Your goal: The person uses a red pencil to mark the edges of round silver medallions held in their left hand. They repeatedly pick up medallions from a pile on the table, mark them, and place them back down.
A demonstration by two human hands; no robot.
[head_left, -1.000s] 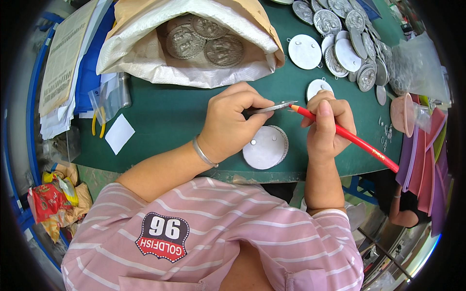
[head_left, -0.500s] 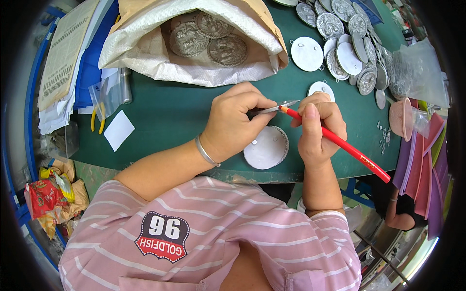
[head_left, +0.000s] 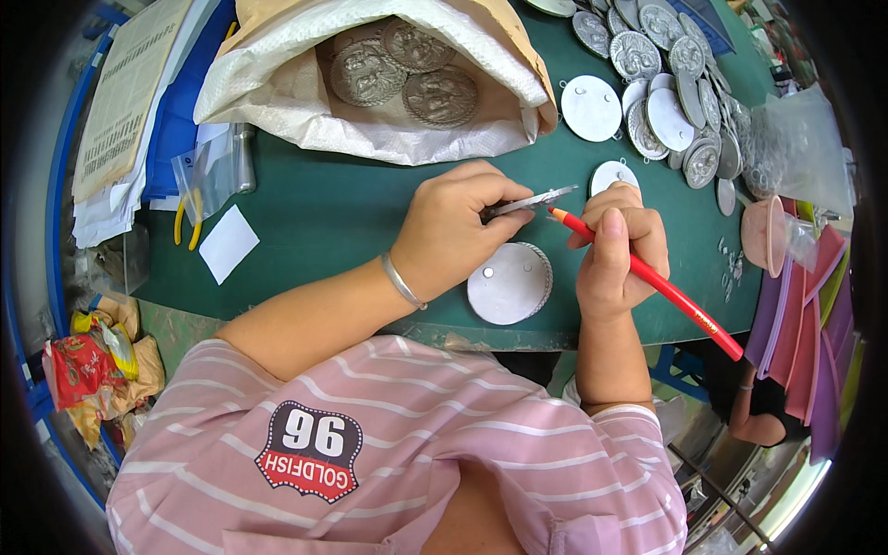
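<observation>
My left hand [head_left: 458, 215] pinches a grey metal medallion [head_left: 538, 200], seen almost edge-on, its far end pointing right. The fingers hide most of it. My right hand [head_left: 618, 245] is closed around a red pencil [head_left: 680, 302], whose tip points left, just short of the medallion. On the green table, below and between the hands, lies a round medallion [head_left: 504, 285] with a pale, flat side up, two small studs and a rope-like edge. A second pale disc [head_left: 610, 173] lies just beyond my right fingers, which partly cover it.
A white-lined sack [head_left: 370, 139] with several embossed medallions stands at the far side. To its right is a heap of silver medallions [head_left: 680, 102], with a lone disc [head_left: 592, 108] beside it. Yellow-handled pliers [head_left: 187, 222] and white paper [head_left: 228, 244] lie left; small metal rings [head_left: 729, 259] lie right.
My right hand has drawn slightly right, so the pencil tip now stands apart from the medallion. The medallion in my left hand has turned a little, showing more of its edge.
</observation>
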